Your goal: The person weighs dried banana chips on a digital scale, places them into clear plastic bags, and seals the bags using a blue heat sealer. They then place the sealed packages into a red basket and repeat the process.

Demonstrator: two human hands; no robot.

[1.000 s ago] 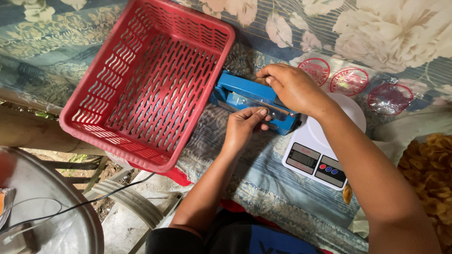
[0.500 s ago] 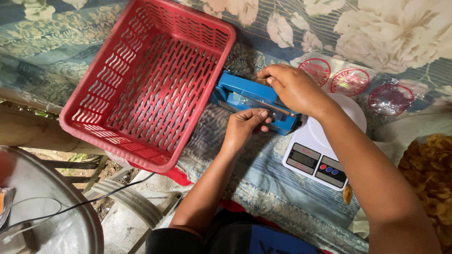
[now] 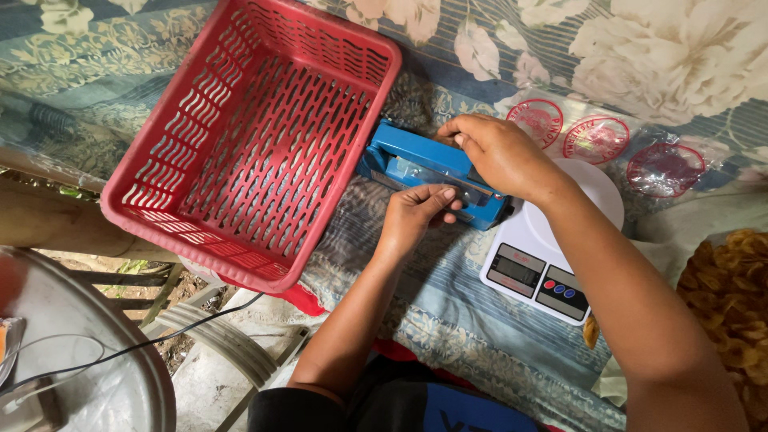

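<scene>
1. The red basket [image 3: 256, 136] lies empty on the flowered cloth [image 3: 664, 48].
2. The left hand [image 3: 416, 214] pinches the front edge of the blue sealer [image 3: 416, 160].
3. The right hand [image 3: 500, 152] presses the sealer's top, fingers curled.
4. The white scale [image 3: 544, 264] stands just beside it.

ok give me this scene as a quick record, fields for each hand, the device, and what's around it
left hand: fingertips at the front edge of the blue sealer
right hand: palm down on top of the sealer
blue sealer: lies on the floral cloth, between basket and scale
red basket: left of sealer, nothing visible inside
white scale: right of sealer, under the right forearm
clear bags: flat on the cloth, beyond the scale
yellow chips: far right
</scene>
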